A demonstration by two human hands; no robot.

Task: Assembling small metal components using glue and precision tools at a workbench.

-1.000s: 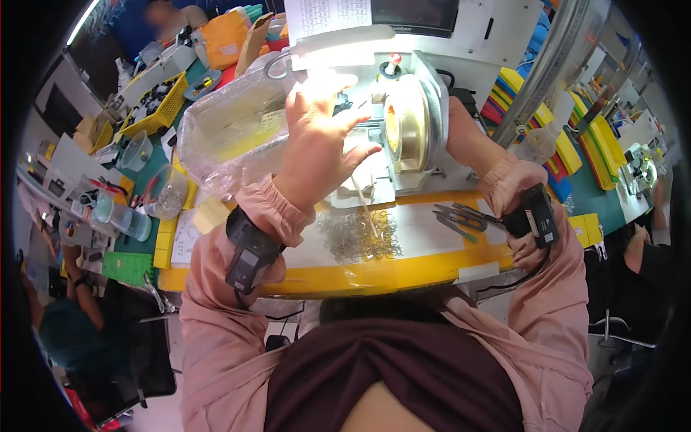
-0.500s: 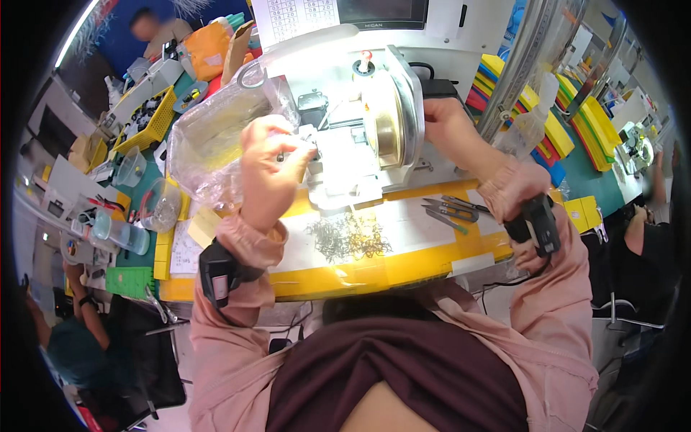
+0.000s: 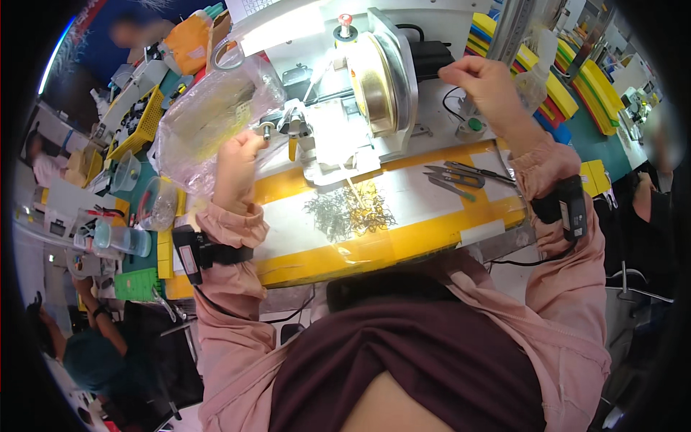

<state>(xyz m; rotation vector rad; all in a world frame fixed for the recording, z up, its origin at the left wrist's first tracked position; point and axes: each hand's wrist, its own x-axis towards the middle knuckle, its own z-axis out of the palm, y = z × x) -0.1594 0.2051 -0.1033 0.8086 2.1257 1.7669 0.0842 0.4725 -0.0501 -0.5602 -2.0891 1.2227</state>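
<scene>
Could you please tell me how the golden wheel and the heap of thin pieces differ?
The golden wheel is one round body, while the heap is many thin, tangled bits.
The golden wheel stands on edge at the machine, whereas the heap lies low on the bench top.
Both show golden tones.

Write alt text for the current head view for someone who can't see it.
A person's left hand, fingers curled, is at a small metal piece beside a brightly lit machine with a gold-coloured wheel; the right hand is raised right of the wheel. Nearer the person, thin curled bits lie on a yellow-edged table.
</scene>
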